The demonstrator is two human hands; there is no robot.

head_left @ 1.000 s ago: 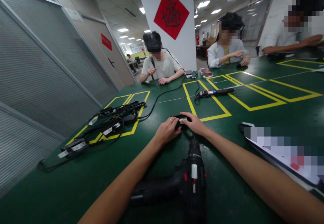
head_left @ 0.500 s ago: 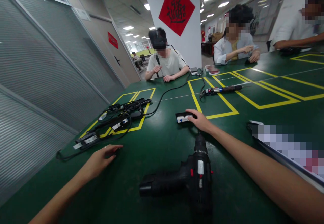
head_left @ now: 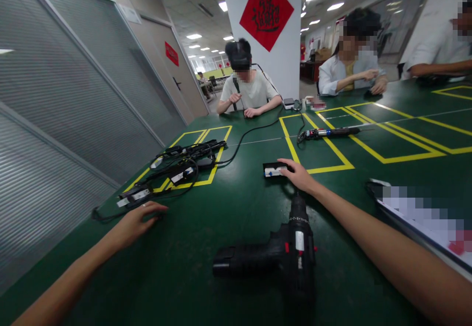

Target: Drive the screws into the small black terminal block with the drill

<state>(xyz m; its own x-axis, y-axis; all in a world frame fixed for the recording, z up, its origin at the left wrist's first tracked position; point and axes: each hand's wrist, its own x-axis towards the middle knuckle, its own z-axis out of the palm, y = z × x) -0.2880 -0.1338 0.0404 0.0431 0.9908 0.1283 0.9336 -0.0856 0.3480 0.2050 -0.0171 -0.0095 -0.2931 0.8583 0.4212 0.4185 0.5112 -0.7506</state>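
Observation:
My right hand (head_left: 299, 176) lies on the green table (head_left: 221, 218) with its fingers closed round the right end of a small black module with a white label (head_left: 273, 170). My left hand (head_left: 135, 222) is stretched out far to the left, fingers flat on the table and holding nothing. It is just short of a black adapter (head_left: 133, 195) at the near end of a pile of cabled adapters (head_left: 180, 166). A black cordless drill (head_left: 283, 259) lies on its side between my forearms, chuck pointing at the module.
An electric screwdriver (head_left: 330, 132) with a cable lies across the yellow floor-tape boxes (head_left: 324, 154) further back. A blurred flat item (head_left: 424, 215) sits at the right. Three people work at the far side of the table by a white pillar (head_left: 265, 45).
My left hand has left the module and swung left across the table to the adapter pile. My right hand has stayed on the module. The camera has turned slightly left.

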